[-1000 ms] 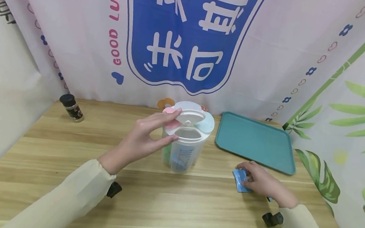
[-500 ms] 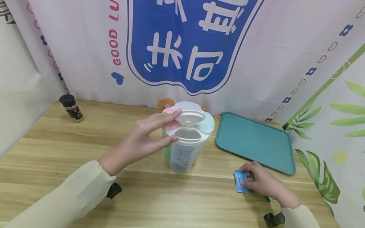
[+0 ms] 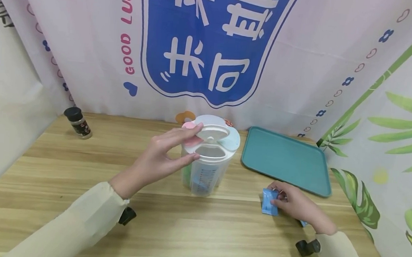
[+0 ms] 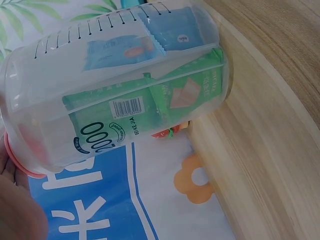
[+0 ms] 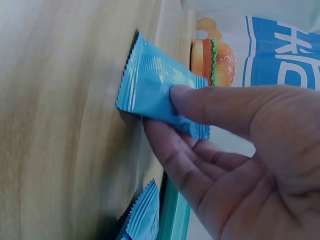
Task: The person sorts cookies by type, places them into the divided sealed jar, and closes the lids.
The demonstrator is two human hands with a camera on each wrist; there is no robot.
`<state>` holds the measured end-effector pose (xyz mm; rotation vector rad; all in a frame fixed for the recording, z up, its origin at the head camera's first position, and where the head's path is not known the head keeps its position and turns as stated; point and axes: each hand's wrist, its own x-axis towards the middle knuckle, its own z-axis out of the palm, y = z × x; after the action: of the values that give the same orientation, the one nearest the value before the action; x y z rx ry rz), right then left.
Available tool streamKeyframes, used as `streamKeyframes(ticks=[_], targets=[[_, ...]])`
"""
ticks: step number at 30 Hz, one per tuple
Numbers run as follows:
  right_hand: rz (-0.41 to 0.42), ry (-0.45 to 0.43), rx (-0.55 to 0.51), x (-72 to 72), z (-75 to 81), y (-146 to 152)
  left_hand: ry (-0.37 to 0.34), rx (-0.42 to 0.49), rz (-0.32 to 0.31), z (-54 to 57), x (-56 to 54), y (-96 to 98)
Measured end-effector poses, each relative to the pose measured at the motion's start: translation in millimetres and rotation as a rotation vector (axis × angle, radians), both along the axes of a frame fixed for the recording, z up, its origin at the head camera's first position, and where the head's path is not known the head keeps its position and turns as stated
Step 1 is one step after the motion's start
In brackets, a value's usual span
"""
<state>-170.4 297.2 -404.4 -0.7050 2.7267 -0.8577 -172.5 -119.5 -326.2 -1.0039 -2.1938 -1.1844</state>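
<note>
A clear plastic food storage container stands upright at mid-table, with a petal-shaped lid in several pastel colours. Its front flap is raised over an opening. My left hand touches the lid from the left, thumb at the front rim, fingers by the flap. Through its wall, the left wrist view reveals blue packets and green packets. To the right, my right hand pinches a small blue sachet between thumb and fingers. Another blue sachet lies below that hand, mostly hidden in the head view.
A teal tray lies at the back right, close beyond my right hand. A black-capped seasoning jar stands at the back left. A toy hamburger sits behind the container. A printed curtain borders the table's back.
My right hand has tilted the blue sachet so more of its face shows, drawing it slightly up. My left hand stays at the lid. The whole head view has shifted a little.
</note>
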Motion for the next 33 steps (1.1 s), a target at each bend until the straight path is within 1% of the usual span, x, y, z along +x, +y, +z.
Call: streamKeyframes(ticks=[3, 5, 11, 14, 18, 22, 28, 33], targets=[[0.017, -0.018, -0.034, -3.3, -0.4, 3.2, -0.005, -0.002, 0.001, 0.7, 0.7, -0.2], [0.015, -0.033, -0.061, -5.1, -0.7, 5.5, -0.004, -0.002, -0.002, 1.0, 0.6, 0.0], [-0.066, -0.087, -0.137, -6.8, 5.1, 7.9, 0.010, 0.006, 0.001, -0.3, -0.3, 0.9], [-0.100, -0.086, -0.171, -8.1, 11.2, 5.6, 0.015, 0.007, 0.007, -0.9, -0.5, 1.1], [-0.113, -0.024, -0.216, -10.8, 20.2, 0.1, 0.005, -0.001, 0.009, -0.6, -0.2, 0.9], [-0.133, 0.046, -0.300, -15.3, 32.2, -5.0, -0.004, -0.005, 0.005, -0.4, -0.6, 1.0], [-0.153, 0.203, -0.398, -22.6, 57.9, -13.4, 0.000, -0.003, -0.007, -1.3, -2.2, 2.7], [-0.159, 0.285, -0.471, -27.2, 81.5, -31.8, 0.011, 0.013, -0.008, -2.2, -1.8, 1.0]])
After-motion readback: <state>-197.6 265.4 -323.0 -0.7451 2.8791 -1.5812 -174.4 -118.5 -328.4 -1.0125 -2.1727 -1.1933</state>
